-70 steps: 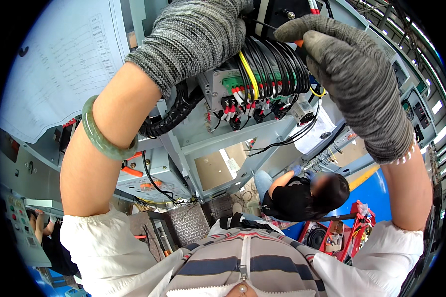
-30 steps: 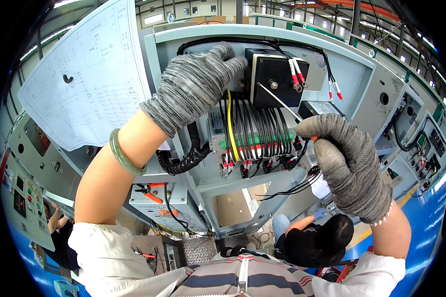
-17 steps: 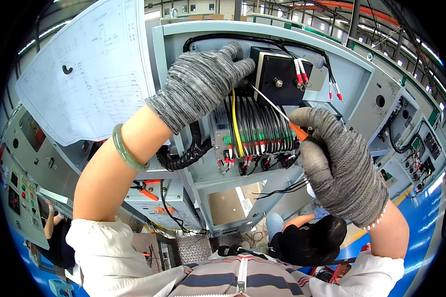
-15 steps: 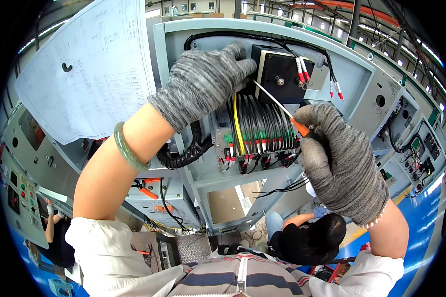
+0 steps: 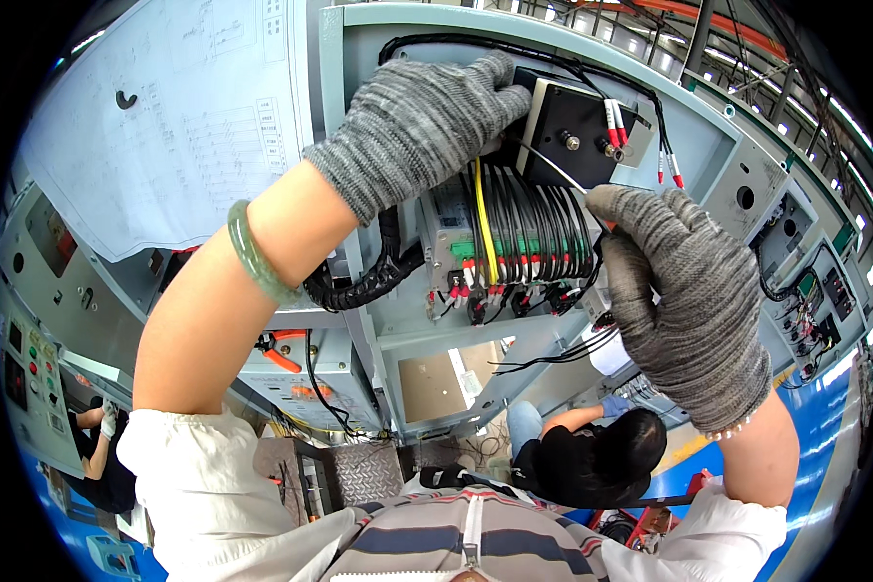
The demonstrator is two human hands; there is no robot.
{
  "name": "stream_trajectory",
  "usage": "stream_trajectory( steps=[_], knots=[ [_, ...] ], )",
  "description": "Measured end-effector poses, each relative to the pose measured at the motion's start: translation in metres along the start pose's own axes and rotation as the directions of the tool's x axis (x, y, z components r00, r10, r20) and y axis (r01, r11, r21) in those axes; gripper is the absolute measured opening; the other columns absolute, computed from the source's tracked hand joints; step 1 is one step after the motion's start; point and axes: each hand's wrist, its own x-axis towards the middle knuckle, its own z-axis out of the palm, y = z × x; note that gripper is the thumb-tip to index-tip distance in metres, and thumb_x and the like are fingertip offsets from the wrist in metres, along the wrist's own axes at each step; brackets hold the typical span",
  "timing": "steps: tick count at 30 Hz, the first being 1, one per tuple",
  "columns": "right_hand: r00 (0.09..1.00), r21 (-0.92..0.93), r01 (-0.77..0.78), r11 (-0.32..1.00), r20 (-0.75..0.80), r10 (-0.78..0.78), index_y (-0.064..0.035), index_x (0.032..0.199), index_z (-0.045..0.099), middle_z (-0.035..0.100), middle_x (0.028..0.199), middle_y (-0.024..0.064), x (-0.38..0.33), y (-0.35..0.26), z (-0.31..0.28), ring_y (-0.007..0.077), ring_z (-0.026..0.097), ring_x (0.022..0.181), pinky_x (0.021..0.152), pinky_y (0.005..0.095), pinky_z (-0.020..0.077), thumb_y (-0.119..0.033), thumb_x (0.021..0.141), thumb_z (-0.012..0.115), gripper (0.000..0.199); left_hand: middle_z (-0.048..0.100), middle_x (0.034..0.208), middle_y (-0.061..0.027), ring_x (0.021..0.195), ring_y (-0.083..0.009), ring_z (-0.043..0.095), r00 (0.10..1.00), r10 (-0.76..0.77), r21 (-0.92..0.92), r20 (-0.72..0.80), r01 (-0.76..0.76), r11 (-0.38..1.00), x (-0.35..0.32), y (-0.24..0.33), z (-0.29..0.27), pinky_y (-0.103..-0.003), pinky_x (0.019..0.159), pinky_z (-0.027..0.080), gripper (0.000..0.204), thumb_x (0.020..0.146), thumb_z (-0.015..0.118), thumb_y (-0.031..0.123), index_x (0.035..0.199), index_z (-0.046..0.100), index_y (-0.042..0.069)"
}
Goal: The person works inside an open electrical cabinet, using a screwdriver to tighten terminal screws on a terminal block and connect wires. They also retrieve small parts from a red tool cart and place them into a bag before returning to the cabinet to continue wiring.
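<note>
In a grey knitted glove, my left hand is curled at the left side of a black square box with metal studs. Its fingertips point away from me, and whatever they pinch is hidden. My right hand, gloved alike, is closed around a screwdriver. The thin shaft slants up and left to the box's lower left corner, by my left fingers; the hand covers the handle. Below the box, a terminal unit carries a row of black wires and one yellow wire, with red and white sleeves at their ends.
A large paper wiring diagram hangs at the left. A thick black wire bundle bends beside the terminal unit. Orange-handled pliers lie on a lower cabinet. A person in black sits below right. Other open cabinets stand along the right.
The view has shifted slightly, bringing the cabinet's wiring a little to the right. My right hand has slid up along the screwdriver, and its orange handle no longer shows. My left hand stays beside the box.
</note>
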Motion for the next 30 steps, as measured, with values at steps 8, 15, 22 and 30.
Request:
stream_trajectory(
  steps=[8, 15, 22, 30],
  knots=[
    [0.998, -0.024, 0.063, 0.998, -0.018, -0.063, -0.0061, 0.104, 0.063, 0.062, 0.082, 0.0143, 0.001, 0.003, 0.006, 0.0266, 0.064, 0.071, 0.065, 0.0339, 0.0510, -0.004, 0.079, 0.060, 0.024, 0.057, 0.109, -0.0068, 0.084, -0.0231, 0.065, 0.998, 0.002, -0.016, -0.059, -0.003, 1.000, 0.000, -0.007, 0.008, -0.038, 0.062, 0.054, 0.031, 0.083, 0.056, 0.021, 0.114, 0.056, 0.018],
    [0.987, -0.225, 0.161, 0.961, 0.011, -0.162, -0.0101, 0.101, 0.065, 0.060, 0.078, 0.0146, 0.011, -0.008, 0.017, 0.0265, 0.062, 0.069, 0.061, 0.0348, 0.0503, -0.010, 0.078, 0.064, 0.023, 0.058, 0.090, -0.0118, 0.077, -0.0270, 0.062, 0.996, 0.086, -0.100, -0.017, -0.088, 0.991, -0.002, -0.009, -0.010, -0.037, 0.061, 0.051, 0.021, 0.082, 0.051, 0.015, 0.100, 0.059, 0.009],
    [0.982, -0.444, 0.176, 0.879, 0.015, -0.189, -0.0134, 0.099, 0.068, 0.059, 0.077, 0.0122, 0.004, -0.010, 0.008, 0.0244, 0.060, 0.064, 0.054, 0.0336, 0.0495, -0.013, 0.080, 0.064, 0.020, 0.057, 0.108, -0.0122, 0.079, -0.0265, 0.064, 0.975, 0.111, -0.139, -0.192, -0.139, 0.980, 0.003, 0.002, 0.000, -0.036, 0.060, 0.052, 0.024, 0.084, 0.048, 0.016, 0.105, 0.058, 0.010],
    [0.994, -0.294, 0.071, 0.953, -0.062, -0.093, -0.0153, 0.100, 0.069, 0.059, 0.077, 0.0119, 0.011, -0.020, 0.022, 0.0241, 0.061, 0.065, 0.055, 0.0334, 0.0503, -0.016, 0.081, 0.064, 0.020, 0.057, 0.093, -0.0105, 0.082, -0.0260, 0.062, 0.982, 0.149, -0.044, -0.118, -0.155, 0.987, 0.002, -0.010, -0.003, -0.038, 0.064, 0.052, 0.023, 0.079, 0.056, 0.016, 0.101, 0.057, 0.011]
  ],
)
